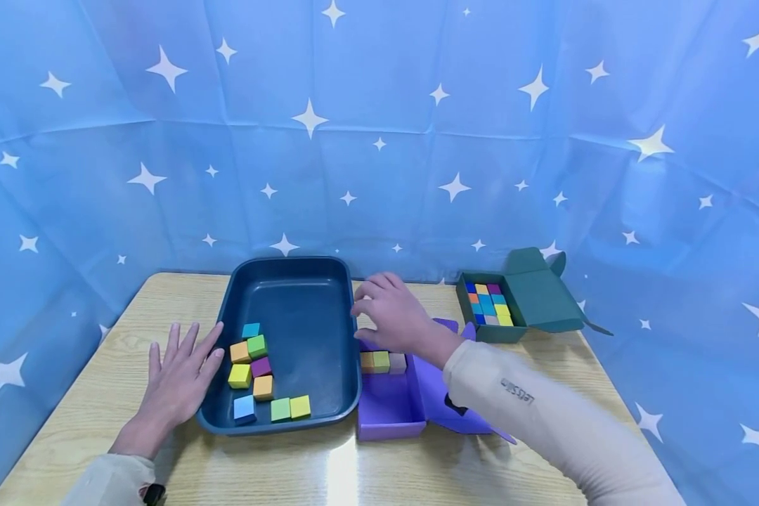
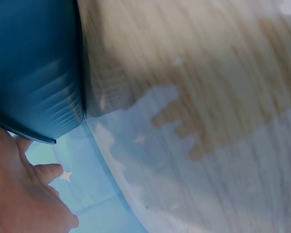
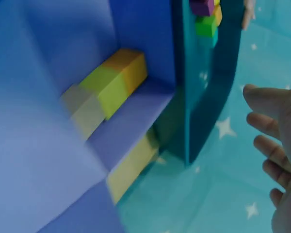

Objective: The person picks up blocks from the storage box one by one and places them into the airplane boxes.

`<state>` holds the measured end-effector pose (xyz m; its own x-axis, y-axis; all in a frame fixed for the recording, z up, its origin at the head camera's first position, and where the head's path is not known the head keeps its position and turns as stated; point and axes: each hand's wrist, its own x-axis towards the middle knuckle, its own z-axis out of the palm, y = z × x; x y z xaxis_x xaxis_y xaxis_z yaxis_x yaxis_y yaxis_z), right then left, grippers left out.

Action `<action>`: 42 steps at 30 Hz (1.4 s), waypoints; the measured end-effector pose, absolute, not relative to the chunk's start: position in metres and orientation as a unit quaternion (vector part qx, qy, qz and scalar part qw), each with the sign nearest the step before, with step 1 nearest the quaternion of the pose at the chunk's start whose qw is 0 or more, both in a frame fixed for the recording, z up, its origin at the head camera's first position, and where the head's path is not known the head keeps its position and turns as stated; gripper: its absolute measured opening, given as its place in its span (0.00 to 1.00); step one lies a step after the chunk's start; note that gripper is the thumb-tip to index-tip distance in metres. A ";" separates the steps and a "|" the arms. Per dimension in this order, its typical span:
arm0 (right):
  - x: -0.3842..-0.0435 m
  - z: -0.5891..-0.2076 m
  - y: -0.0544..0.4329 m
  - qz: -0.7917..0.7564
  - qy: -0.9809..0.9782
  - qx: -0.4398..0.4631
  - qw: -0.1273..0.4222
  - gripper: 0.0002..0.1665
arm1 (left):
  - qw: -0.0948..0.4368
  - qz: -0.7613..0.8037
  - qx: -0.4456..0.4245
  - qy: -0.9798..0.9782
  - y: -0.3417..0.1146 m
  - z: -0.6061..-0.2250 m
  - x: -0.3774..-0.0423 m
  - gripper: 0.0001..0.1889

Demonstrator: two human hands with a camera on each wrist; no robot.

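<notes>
My left hand lies spread at the left rim of a dark blue tray, its fingertips at the edge. In the left wrist view, part of that hand shows beside the tray's outer wall. Several coloured cubes lie in the tray, among them a purple cube and a blue cube. Over the back of an open purple box, my right hand hovers with loosely bent fingers and holds nothing. Inside that box an orange cube, a yellow-green cube and a pale grey cube form a row.
A dark green box with its lid folded open stands at the back right, holding several coloured cubes in rows. The purple lid spreads rightward under my right forearm. A blue star-patterned cloth hangs behind the wooden table.
</notes>
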<state>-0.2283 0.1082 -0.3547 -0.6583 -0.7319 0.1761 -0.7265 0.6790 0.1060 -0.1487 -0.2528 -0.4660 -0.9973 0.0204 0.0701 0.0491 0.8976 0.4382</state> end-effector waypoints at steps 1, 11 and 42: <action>-0.228 -0.356 0.102 -0.017 -0.909 0.404 0.100 0.17 | 0.033 -0.226 -0.018 -0.974 -0.253 -0.466 -0.149 0.31; -0.228 -0.379 0.038 -0.040 -0.915 0.400 0.026 0.22 | 0.033 -0.220 -0.014 -0.975 -0.253 -0.467 -0.148 0.31; -0.273 -0.428 -0.073 0.045 -0.960 0.275 -0.040 0.22 | 0.024 -0.223 -0.010 -0.975 -0.255 -0.466 -0.149 0.30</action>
<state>-0.2731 -0.0729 -0.4285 -0.8459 -0.5307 -0.0532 -0.5234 0.8452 -0.1080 -0.1493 -0.2547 -0.4660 -0.9986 0.0092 0.0523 0.0310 0.9006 0.4336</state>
